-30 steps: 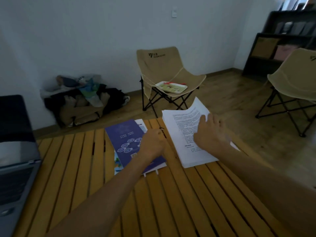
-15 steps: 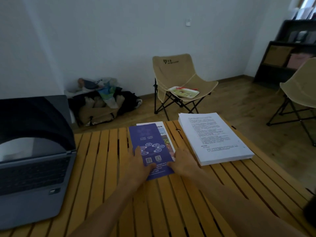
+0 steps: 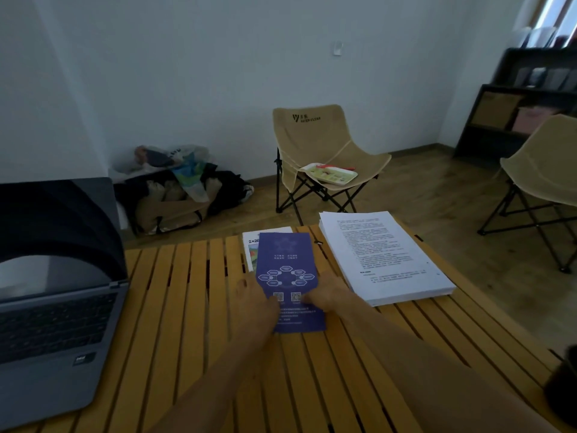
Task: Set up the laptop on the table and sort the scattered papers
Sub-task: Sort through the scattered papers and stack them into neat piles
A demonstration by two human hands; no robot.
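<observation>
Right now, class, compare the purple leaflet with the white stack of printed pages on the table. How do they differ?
The purple leaflet is thin, dark and narrow; the white stack of printed pages is thick, pale and wider. The leaflet shows diagrams and codes; the stack's top page shows lines of text. The left hand and right hand touch the leaflet; the stack lies untouched. Both lie flat on the slatted table.

Slatted wood table [image 3: 193, 307]; glossy purple paper brochure [image 3: 288, 276]; matt metal laptop [image 3: 46, 354].
</observation>
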